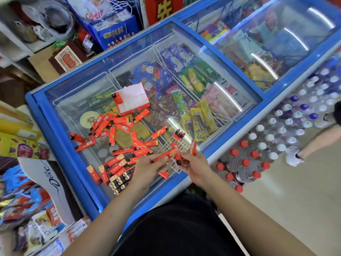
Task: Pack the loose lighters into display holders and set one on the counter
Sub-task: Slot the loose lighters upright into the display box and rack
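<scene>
Several loose red lighters [118,126] lie scattered on the glass lid of a blue chest freezer [60,150]. My left hand [147,168] grips one red lighter [164,155] at its end. My right hand [195,167] holds two or three red lighters [192,147] upright. A clear plastic display holder [177,143] lies on the glass just beyond my hands, with a few lighters standing in its far end. A second group of lighters [120,180] stands packed together left of my left hand. A red and white carton [130,98] sits further back.
Ice cream packets fill the freezer under the glass. Shrink-wrapped bottles with red and white caps [258,154] are stacked on the floor to the right. Another person's leg and white shoe [295,156] are at far right. Snack bags and boxes crowd the left.
</scene>
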Demonstrator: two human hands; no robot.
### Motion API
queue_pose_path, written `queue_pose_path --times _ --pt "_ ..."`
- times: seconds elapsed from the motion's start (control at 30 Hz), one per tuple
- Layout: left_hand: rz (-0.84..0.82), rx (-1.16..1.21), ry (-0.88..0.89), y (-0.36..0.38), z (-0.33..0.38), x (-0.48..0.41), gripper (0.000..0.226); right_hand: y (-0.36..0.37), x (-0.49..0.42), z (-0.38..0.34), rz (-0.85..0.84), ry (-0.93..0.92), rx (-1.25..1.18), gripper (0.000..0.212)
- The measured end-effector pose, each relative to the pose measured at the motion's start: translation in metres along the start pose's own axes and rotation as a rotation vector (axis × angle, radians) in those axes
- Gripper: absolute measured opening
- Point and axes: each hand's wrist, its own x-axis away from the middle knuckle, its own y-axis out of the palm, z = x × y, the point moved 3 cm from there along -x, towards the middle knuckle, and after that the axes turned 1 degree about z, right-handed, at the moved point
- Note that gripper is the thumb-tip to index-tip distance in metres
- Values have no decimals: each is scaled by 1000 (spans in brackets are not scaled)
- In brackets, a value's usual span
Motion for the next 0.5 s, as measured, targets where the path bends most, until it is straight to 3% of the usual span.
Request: queue_pose_path --times 0.17,0.3,0.5 --pt "45 -267 100 -18 -4 6 21 -35 -29 -19 222 -97 247 14" --pt "142 -502 236 -42 -9 8 24 -38 -51 -39 256 -166 479 18" --pt "258 -417 289 -48 -11 16 24 -25 -65 -68 262 -251 830 30"
